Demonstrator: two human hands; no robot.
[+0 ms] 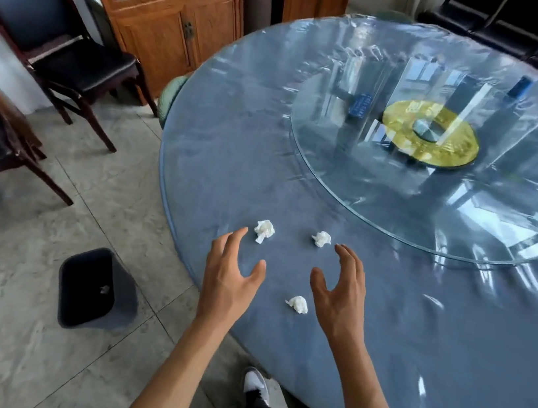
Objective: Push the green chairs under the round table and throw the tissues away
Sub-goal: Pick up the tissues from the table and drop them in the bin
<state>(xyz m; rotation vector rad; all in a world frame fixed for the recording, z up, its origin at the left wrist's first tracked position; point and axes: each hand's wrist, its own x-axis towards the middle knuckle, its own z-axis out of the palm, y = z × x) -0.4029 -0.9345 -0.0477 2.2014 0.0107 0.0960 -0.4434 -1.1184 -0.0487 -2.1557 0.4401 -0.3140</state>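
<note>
You're on the tissues now: both hands spread wide, empty, above the round table (298, 180). Left hand (229, 278) nears the far-left tissue (264, 230), right hand (340, 290) beside the near one (297, 303). Next: pinch, carry left to the bin (93, 289).

Single head-worn view, wide-angle (edges bowed), looking forward and steeply down from close above both hands: left hand (232, 281), right hand (340, 291). Round table (379, 340) fills frame beyond them; floor left of left hand.
</note>
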